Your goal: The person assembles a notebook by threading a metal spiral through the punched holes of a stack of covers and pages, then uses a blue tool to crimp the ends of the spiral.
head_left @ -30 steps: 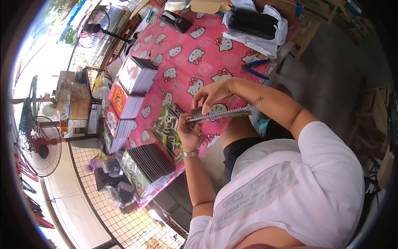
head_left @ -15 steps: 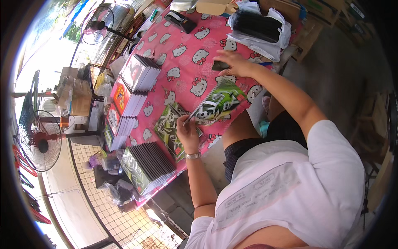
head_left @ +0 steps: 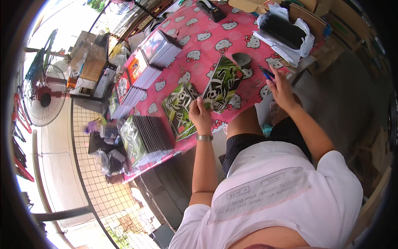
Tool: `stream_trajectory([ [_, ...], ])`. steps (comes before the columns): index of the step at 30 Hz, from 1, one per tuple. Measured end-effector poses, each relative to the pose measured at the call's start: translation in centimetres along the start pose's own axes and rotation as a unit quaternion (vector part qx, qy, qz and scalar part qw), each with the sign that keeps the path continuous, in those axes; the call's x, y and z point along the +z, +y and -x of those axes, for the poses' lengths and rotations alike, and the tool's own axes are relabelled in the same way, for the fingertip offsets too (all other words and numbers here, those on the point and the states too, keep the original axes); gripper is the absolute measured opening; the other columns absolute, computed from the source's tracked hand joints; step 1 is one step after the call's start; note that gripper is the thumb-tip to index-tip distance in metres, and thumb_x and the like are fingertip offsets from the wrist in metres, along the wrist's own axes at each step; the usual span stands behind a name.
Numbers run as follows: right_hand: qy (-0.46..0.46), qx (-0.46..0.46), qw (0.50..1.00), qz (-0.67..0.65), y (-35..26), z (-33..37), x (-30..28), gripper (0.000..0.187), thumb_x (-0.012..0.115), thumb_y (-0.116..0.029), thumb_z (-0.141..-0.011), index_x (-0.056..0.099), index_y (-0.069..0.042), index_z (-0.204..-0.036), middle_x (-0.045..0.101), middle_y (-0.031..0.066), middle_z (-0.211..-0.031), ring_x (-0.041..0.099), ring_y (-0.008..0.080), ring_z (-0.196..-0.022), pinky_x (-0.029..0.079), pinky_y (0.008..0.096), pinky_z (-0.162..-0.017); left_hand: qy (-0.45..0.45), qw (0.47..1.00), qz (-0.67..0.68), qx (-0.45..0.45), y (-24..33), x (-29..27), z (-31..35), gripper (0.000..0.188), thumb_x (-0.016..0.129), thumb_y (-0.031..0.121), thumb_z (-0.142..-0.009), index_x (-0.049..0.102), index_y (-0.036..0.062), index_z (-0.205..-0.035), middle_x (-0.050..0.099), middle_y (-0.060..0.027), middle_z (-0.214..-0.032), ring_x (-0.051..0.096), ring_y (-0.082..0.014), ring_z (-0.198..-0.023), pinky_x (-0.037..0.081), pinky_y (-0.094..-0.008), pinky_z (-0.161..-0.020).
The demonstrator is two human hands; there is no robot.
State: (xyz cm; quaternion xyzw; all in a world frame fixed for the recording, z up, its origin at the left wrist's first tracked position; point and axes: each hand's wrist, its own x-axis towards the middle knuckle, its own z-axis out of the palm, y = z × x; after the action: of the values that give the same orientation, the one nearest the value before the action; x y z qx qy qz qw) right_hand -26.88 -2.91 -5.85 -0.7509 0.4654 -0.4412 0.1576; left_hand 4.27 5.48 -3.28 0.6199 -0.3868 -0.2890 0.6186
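A green-and-black spiral notebook (head_left: 224, 85) with a football design is pinched at its near left corner by my left hand (head_left: 201, 116). My right hand (head_left: 283, 92), off the table's right edge, grips a slim blue-and-dark tool (head_left: 268, 74); whether it is a pen or a cutter I cannot tell. A grey roll of tape (head_left: 241, 60) sits against the notebook's far right side. Beside my left hand lie more notebooks of the same design (head_left: 176, 108), overlapping one another. A tall stack of them (head_left: 145, 141) stands further left.
Several stacks of other notebooks (head_left: 143, 70) line the table's left side. A black tape dispenser (head_left: 211, 10) is at the far edge. Black plastic on white wrapping (head_left: 284, 31) lies at the far right. A pink patterned cloth (head_left: 195, 68) covers the table. A fan (head_left: 44, 95) stands left.
My right hand has left the dark round item and moved nearer, taking up the blue tool. The notebook under my left hand now rests flatter. The whole view has shifted.
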Motion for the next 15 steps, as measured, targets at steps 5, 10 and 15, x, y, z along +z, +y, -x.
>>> stream_trajectory([
  [5,-0.135,-0.069,0.959,-0.239,-9.3,0.3,0.6,0.057,0.067,-0.019,-0.09,0.046,-0.005,-0.141,0.054,0.0164,-0.114,0.056,0.0314,-0.104,0.048,0.0393,-0.089,0.007,0.991,-0.082,0.103,1.6,1.9,0.9,0.019,0.065,0.014,-0.096,0.063,-0.0012,-0.106,0.061,-0.003,-0.08,0.057,-0.0062,-0.06,0.049,-0.0223,-0.049],
  [10,-0.118,-0.131,0.967,-0.183,-13.2,-0.1,2.6,0.056,0.078,-0.02,-0.076,0.061,-0.008,-0.128,0.06,0.0141,-0.114,0.057,0.033,-0.108,0.045,0.0441,-0.097,-0.029,0.997,-0.028,0.06,0.8,1.0,1.1,0.011,0.064,0.01,-0.096,0.061,-0.0005,-0.097,0.061,-0.0023,-0.077,0.059,-0.0055,-0.061,0.047,-0.0219,-0.047],
  [15,-0.115,-0.144,0.977,-0.109,-13.5,-0.4,3.0,0.056,0.078,-0.025,-0.074,0.063,-0.008,-0.125,0.061,0.0122,-0.112,0.057,0.0317,-0.108,0.041,0.0454,-0.098,0.01,0.992,-0.057,0.116,2.0,2.2,1.6,0.015,0.061,0.012,-0.098,0.058,0.0013,-0.088,0.058,-0.0005,-0.075,0.054,-0.0058,-0.059,0.045,-0.0243,-0.049],
])
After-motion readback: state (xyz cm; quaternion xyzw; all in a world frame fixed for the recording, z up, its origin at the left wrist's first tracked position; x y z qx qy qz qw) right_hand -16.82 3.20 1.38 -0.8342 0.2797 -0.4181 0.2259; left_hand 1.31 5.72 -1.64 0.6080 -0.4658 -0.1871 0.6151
